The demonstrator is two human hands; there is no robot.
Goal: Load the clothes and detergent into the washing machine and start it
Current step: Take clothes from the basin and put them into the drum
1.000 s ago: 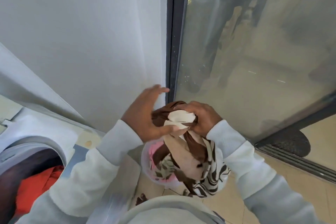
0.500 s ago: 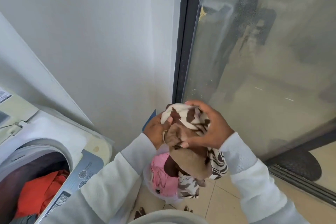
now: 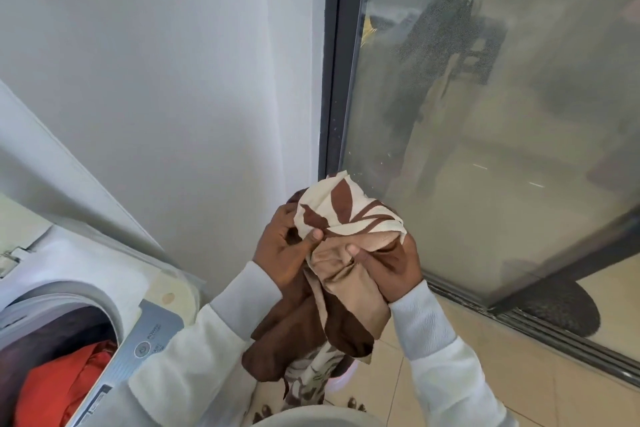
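Observation:
A brown-and-cream patterned cloth [image 3: 346, 215] is bunched up at chest height between both hands. My left hand [image 3: 282, 253] pinches its left side with thumb and fingers. My right hand [image 3: 391, 267] grips the right side, fingers curled into the fabric. The rest of the cloth hangs down over the laundry basket [image 3: 341, 381], of which only a pale rim shows. The top-loading washing machine [image 3: 104, 274] stands at the lower left with its tub open, and an orange garment [image 3: 59, 388] lies inside. Its grey control panel [image 3: 145, 343] runs along the tub's right edge.
A white wall [image 3: 173, 80] rises behind the washer. A dark-framed sliding glass door [image 3: 485, 114] fills the right side, its track [image 3: 554, 340] crossing the tiled floor [image 3: 588, 305]. A dark mat [image 3: 561, 308] lies beyond the glass.
Both hands have lifted the patterned cloth higher out of the basket and gathered it. The pink garment seen in the basket earlier is now covered by the hanging cloth.

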